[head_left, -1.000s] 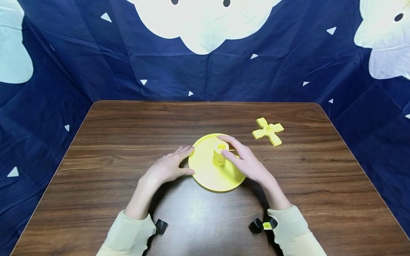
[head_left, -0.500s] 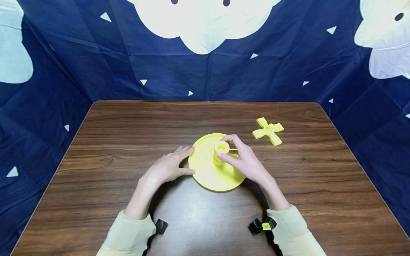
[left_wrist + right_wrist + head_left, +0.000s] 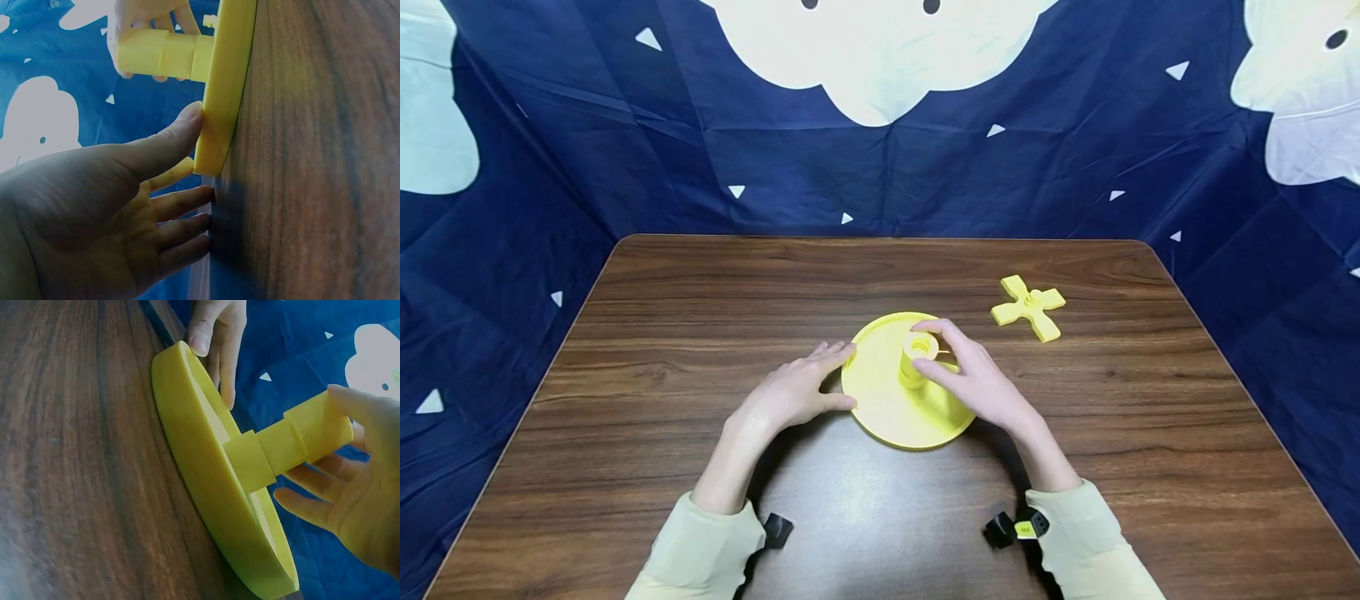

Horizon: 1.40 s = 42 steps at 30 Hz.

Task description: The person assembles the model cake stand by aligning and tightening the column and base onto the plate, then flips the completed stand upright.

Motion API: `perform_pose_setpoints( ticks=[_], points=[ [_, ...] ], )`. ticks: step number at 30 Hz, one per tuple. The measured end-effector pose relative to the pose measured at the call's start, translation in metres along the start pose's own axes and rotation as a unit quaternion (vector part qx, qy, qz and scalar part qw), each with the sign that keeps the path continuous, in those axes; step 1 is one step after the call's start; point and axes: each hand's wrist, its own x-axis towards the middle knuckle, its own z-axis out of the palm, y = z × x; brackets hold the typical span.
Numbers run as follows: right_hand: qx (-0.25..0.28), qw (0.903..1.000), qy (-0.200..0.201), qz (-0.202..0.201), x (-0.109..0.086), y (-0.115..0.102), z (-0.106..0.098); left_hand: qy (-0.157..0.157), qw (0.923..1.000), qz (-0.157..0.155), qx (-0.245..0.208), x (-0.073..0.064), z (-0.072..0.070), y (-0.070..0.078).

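A round yellow plate with a raised rim [image 3: 880, 412] lies flat on the table. From its middle rises a yellow stepped tube [image 3: 912, 373], ringed inside its upper opening; its wider top section [image 3: 320, 428] sits above a narrower one. My right hand [image 3: 988, 387] pinches that top section, thumb on the near side and index finger on the far side. The lower fingers of this hand hang apart from the tube in the right wrist view. At the plate's left edge my left hand [image 3: 792, 390] rests with thumb and fingers spread, the thumb touching the rim.
A flat yellow cross-shaped piece [image 3: 1028, 309] with a small knob at its centre lies to the right behind the plate. The wood-grain table [image 3: 662, 317] is bordered by a blue cloth [image 3: 790, 167] with white shapes at the back and sides.
My right thumb and index finger closed in on the tube's top, then shifted slightly around it. The left hand and the plate look unmoved.
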Motion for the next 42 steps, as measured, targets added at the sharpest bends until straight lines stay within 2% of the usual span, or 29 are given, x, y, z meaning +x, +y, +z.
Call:
perform_pose_setpoints(
  ticks=[4, 8, 11, 15, 18, 22, 26, 30, 34, 42],
  points=[
    [0.015, 0.9997, 0.015, -0.014, 0.0024, 0.0011, 0.0033, 0.000, 1.0000, 0.001, 0.000, 0.0005, 0.0000, -0.0003],
    [-0.011, 0.9998, 0.018, -0.002, 0.0006, 0.0000, 0.0031, 0.000, 1.0000, 0.000, 0.000, 0.0001, 0.0000, -0.0004],
    [-0.025, 0.9997, 0.004, 0.006, -0.0016, -0.0018, 0.0011, 0.001, 1.0000, -0.001, 0.000, -0.0008, -0.0002, -0.0002],
    [-0.007, 0.9995, -0.025, 0.018, -0.0036, -0.0035, -0.0013, 0.000, 1.0000, -0.004, -0.002, -0.0015, -0.0004, 0.0000],
    [-0.001, 0.9993, -0.030, 0.023, -0.0031, -0.0033, -0.0019, 0.001, 1.0000, -0.003, -0.001, -0.0011, -0.0003, -0.0001],
    [-0.005, 0.9998, -0.017, 0.010, -0.0014, -0.0016, -0.0019, 0.005, 1.0000, 0.002, 0.000, -0.0008, -0.0005, 0.0002],
    [-0.006, 0.9999, 0.012, -0.009, 0.0006, 0.0020, 0.0015, 0.005, 1.0000, 0.005, 0.000, -0.0007, -0.0005, 0.0003],
    [-0.020, 0.9995, 0.025, -0.002, 0.0008, 0.0034, 0.0051, 0.004, 1.0000, 0.004, 0.000, -0.0002, -0.0004, -0.0001],
    [-0.030, 0.9995, 0.011, 0.007, -0.0009, 0.0015, 0.0042, 0.003, 1.0000, 0.000, 0.000, -0.0005, -0.0008, 0.0000],
    [-0.002, 0.9999, -0.016, 0.002, -0.0012, -0.0005, -0.0021, 0.001, 1.0000, -0.002, -0.001, -0.0011, -0.0012, 0.0005]
  ],
)
